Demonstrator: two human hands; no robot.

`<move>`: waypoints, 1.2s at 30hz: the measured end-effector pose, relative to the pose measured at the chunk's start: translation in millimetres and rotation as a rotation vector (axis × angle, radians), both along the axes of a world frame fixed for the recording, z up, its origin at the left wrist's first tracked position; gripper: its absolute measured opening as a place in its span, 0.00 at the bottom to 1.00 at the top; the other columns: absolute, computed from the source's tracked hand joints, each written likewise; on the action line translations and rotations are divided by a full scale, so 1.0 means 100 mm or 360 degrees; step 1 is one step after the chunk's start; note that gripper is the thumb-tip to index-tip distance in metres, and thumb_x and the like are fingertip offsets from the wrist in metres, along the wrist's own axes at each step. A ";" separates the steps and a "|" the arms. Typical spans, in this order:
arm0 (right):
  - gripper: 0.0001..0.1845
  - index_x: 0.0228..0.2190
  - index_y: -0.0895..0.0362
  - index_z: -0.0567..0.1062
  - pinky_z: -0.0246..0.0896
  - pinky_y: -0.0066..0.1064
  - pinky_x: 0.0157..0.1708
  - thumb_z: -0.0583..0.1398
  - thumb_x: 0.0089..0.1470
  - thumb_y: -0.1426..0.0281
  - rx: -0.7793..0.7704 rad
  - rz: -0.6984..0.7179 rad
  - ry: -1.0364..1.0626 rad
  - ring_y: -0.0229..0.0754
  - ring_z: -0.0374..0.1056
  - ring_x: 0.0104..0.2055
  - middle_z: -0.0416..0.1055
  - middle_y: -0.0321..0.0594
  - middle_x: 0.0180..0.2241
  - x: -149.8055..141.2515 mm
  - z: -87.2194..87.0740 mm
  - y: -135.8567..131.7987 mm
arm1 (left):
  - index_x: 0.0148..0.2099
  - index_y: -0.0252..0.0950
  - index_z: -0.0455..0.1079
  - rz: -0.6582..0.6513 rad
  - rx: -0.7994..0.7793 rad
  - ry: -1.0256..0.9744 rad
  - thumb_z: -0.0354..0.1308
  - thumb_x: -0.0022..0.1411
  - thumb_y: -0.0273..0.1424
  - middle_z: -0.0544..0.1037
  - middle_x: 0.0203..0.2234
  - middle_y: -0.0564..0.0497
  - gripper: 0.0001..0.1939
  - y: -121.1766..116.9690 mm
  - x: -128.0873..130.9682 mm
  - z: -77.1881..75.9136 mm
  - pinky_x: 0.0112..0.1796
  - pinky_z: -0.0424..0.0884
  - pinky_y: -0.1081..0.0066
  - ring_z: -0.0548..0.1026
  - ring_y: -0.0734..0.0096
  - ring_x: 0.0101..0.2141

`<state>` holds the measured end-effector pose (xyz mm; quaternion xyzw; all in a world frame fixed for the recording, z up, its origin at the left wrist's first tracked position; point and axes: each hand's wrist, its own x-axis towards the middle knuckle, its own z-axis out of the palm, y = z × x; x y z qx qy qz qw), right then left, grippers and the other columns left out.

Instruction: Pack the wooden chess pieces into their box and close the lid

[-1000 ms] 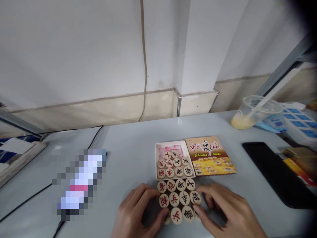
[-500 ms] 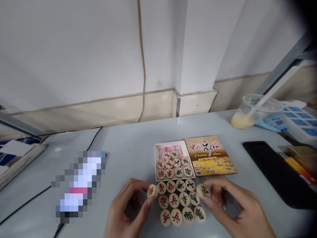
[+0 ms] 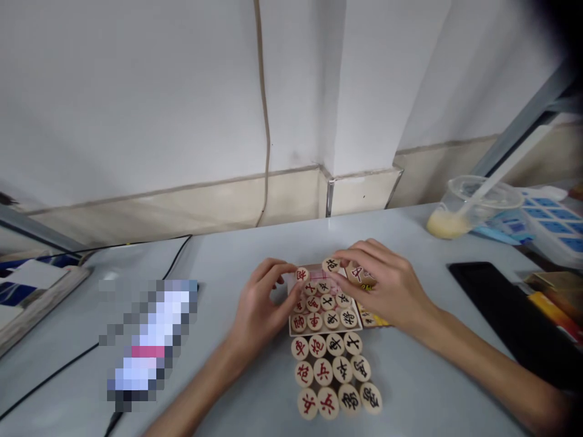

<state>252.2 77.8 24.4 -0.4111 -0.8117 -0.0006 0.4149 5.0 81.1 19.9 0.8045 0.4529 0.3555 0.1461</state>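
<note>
Brown lid (image 3: pixel 363 274), part. behind R hand (image 3: pixel 385 282)

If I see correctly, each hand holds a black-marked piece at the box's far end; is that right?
Not quite: the head view shows the left hand holding a red-marked piece; the right hand does hold a black-marked piece there.

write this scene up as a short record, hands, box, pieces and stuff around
left hand: pinching a red-marked piece
right hand: pinching a black-marked piece
white box: holds red- and black-marked pieces
loose pieces: three rows of four, nearer the wearer than the box; red left, black right
Chinese chess cover: beside the box, partly hidden by right hand
far right: clear cup with straw
</note>
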 end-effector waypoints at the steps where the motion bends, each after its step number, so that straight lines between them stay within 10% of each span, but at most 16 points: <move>1: 0.11 0.45 0.55 0.76 0.67 0.34 0.39 0.63 0.60 0.68 0.0058 -0.0038 -0.0031 0.40 0.70 0.37 0.78 0.39 0.38 0.02 -0.04 0.01 | 0.49 0.38 0.73 0.0016 0.0025 -0.0006 0.58 0.69 0.33 0.75 0.42 0.46 0.08 0.01 0.00 -0.05 0.39 0.72 0.67 0.73 0.68 0.38; 36: 0.08 0.43 0.51 0.76 0.62 0.40 0.50 0.61 0.62 0.66 -0.0319 -0.0094 -0.0379 0.45 0.66 0.53 0.73 0.37 0.50 0.10 -0.19 -0.05 | 0.52 0.41 0.72 0.0012 0.0134 0.0333 0.56 0.69 0.29 0.74 0.52 0.45 0.11 -0.03 -0.12 -0.11 0.51 0.71 0.54 0.70 0.56 0.52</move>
